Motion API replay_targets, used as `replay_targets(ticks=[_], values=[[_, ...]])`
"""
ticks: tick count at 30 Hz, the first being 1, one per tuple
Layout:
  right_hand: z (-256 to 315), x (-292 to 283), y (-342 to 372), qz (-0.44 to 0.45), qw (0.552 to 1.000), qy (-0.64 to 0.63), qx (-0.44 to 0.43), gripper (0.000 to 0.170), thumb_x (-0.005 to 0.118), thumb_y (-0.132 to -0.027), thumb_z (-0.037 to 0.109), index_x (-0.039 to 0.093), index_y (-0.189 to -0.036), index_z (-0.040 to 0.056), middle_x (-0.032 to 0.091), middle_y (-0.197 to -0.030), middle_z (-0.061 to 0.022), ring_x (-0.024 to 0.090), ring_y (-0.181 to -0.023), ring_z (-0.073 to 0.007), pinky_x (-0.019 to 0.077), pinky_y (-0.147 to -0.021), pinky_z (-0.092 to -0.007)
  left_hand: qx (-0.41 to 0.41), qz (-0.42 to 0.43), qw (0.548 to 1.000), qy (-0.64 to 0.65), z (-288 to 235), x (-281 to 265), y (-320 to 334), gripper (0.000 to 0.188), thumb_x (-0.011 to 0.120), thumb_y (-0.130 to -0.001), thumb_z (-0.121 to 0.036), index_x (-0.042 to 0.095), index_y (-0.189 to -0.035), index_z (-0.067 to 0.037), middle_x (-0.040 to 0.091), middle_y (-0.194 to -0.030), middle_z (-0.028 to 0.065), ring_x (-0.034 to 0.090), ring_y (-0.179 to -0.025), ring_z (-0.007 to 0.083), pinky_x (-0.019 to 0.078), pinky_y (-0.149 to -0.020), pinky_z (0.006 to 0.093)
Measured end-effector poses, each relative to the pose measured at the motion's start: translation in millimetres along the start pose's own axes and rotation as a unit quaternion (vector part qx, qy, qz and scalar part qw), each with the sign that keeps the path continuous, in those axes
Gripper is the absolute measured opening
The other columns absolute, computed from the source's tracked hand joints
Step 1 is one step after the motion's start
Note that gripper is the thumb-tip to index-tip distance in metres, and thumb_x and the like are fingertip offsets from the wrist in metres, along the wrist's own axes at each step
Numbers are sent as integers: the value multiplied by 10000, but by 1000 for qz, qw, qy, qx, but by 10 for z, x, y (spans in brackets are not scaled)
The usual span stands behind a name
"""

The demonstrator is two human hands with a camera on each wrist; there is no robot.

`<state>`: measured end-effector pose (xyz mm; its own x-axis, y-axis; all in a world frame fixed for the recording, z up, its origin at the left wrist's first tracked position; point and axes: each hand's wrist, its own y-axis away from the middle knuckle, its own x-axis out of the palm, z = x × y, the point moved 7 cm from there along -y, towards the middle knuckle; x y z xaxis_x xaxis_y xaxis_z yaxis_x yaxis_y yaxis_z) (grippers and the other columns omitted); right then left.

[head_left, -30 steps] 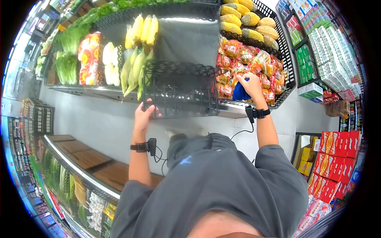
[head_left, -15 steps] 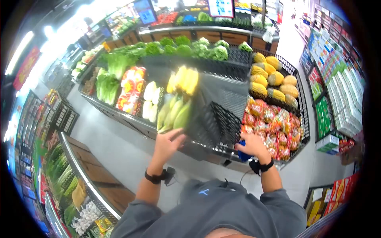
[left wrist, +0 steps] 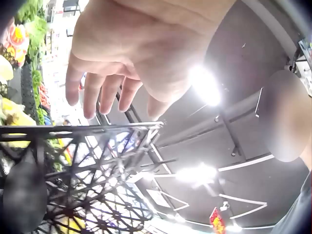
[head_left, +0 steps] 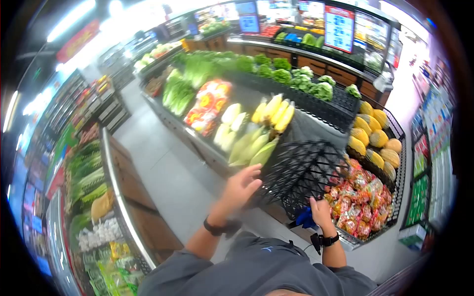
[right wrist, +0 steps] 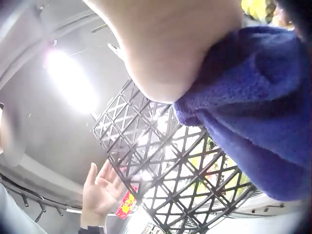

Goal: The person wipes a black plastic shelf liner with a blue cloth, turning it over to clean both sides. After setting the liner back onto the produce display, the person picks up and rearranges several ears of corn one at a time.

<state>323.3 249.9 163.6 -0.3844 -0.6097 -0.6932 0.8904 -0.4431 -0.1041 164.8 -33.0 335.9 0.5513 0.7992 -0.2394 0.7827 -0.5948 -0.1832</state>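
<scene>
A black lattice plastic crate [head_left: 308, 172] stands tilted at the front of the produce display. My left hand [head_left: 237, 190] is off the crate, to its left in the head view, fingers relaxed and holding nothing. In the left wrist view the fingers hang just above the crate's rim [left wrist: 73, 130]. My right hand [head_left: 321, 215] grips a blue cloth [head_left: 306, 217] at the crate's near right corner. Seen from the right wrist, the fluffy cloth [right wrist: 258, 107] bunches beside the crate's open mesh, and the right fingertips are hidden.
Husked corn [head_left: 252, 148] and yellow corn [head_left: 274, 112] lie left of the crate. Wrapped red packages [head_left: 360, 202] and yellow melons [head_left: 377, 138] fill the right side. Lettuce [head_left: 284, 74] lines the back. Another produce shelf [head_left: 98, 207] stands across the aisle to the left.
The crate has tipped up and shifted from in front of the body onto the display's front. My left hand let go of it; my right hand keeps the cloth. The head view turned left.
</scene>
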Motion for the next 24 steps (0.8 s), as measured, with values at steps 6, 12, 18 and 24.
replay_targets(ticks=[6,12,18,24], values=[[-208,174,16,-16,983,-180,29,497,518,-1052,315,572,-736,-65,563,-687,-114,502,-676,-219,372,-640,-419,-34,88,987,-128,707,124,369,440,689,-932,-251,608,-1299,-22,727,-1023,166,696,-919,231,531,-827,358],[-718,578,25,0,977,-204,64,430,502,-1067,303,551,-814,-41,488,-777,-83,467,-775,-212,384,-743,-377,-19,30,996,77,1171,121,556,356,639,-940,-133,630,-1282,-31,710,-907,139,657,-793,218,516,-778,321],[-405,851,-170,96,943,-316,34,494,438,-1079,370,683,-1142,-54,669,-1070,-96,573,-988,-196,422,-933,-322,-125,-33,990,-50,1358,-5,546,320,636,-937,-129,662,-1244,-44,693,-795,146,662,-698,191,517,-700,338],[-501,921,-198,83,953,-280,78,427,481,-1064,301,668,-1174,-67,698,-1131,-110,615,-1081,-173,454,-958,-302,-167,-77,983,18,1847,-6,428,299,622,-951,-130,672,-1221,-14,690,-802,38,659,-712,94,530,-663,296]])
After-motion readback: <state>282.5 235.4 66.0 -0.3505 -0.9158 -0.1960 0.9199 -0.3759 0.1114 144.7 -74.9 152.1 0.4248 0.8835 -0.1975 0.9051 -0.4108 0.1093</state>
